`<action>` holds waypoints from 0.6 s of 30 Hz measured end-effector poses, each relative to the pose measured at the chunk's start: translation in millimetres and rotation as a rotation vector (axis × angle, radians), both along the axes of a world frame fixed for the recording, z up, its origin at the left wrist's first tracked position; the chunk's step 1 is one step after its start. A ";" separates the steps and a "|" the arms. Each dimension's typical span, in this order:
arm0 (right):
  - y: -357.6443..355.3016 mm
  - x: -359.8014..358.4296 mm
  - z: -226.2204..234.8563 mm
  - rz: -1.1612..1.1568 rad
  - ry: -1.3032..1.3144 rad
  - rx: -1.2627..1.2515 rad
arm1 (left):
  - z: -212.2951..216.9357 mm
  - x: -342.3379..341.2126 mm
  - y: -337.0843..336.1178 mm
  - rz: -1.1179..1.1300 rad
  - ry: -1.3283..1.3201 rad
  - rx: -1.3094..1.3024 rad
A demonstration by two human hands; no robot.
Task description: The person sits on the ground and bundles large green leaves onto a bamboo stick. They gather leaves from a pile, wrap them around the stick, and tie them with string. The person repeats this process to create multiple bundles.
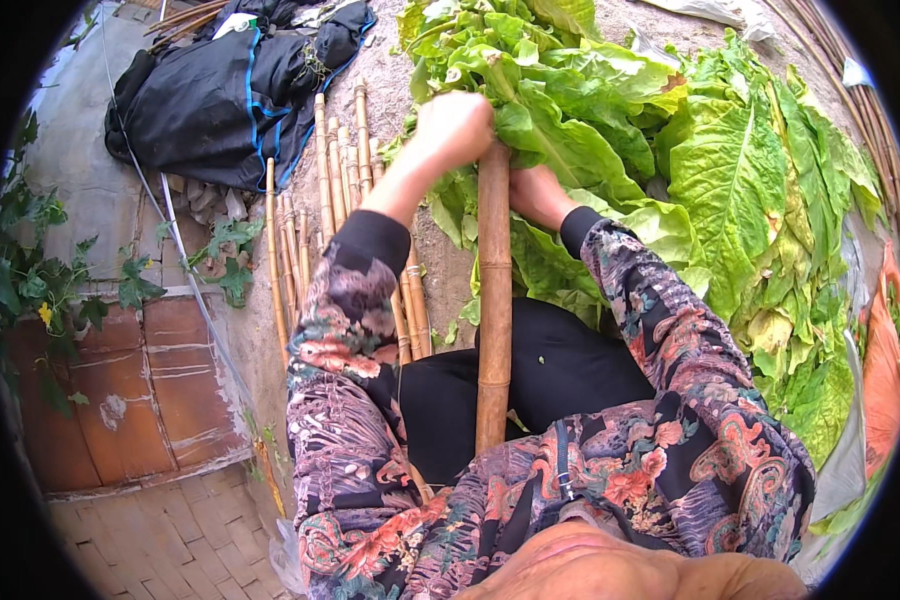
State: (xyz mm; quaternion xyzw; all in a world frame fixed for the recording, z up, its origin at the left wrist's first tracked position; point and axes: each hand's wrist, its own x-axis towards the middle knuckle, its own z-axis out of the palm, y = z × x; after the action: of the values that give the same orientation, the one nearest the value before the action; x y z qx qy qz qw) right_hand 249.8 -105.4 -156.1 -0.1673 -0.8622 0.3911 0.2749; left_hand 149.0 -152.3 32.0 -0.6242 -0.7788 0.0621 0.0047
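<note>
Bamboo pole (493,300) runs up from the lap, braced between the knees so both hands stay free at its top. Left hand (453,128) is closed round a bunch of broad green leaves (560,130) at the pole's tip; right hand (538,195) sits just beside the pole, fingers hidden under leaves, grip impossible to tell. More loose leaves (740,180) heap to the right, spare bamboo sticks (330,190) lie left, dark cloth (230,90) beyond.

Bare dirt ground (440,270) carries everything. On it: a big heap of green leaves (730,170) on the right, a row of bamboo sticks (345,165) laid side by side at centre-left, a dark bundled cloth (230,90) just beyond the sticks' far ends.
</note>
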 end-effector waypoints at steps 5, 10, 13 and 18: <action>18.1 -68.4 -63.3 -0.135 0.448 -0.789 | -8.4 36.4 -23.5 0.219 -0.628 0.400; 30.3 -70.8 -66.0 -0.265 0.305 -0.545 | -83.8 86.3 20.8 0.116 -0.187 0.641; 24.7 -10.1 -31.0 0.046 0.245 -0.187 | -83.3 104.6 12.6 0.330 -0.393 0.375; 61.1 224.6 -77.0 -0.011 0.265 0.041 | -119.0 100.0 12.4 0.261 -0.789 0.604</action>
State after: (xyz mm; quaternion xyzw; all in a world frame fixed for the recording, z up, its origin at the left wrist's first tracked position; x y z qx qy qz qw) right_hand 474.4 -44.3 -233.1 -0.1132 -0.8253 0.3905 0.3918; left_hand 248.9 -139.9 -87.0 -0.4684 -0.7761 -0.4055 -0.1172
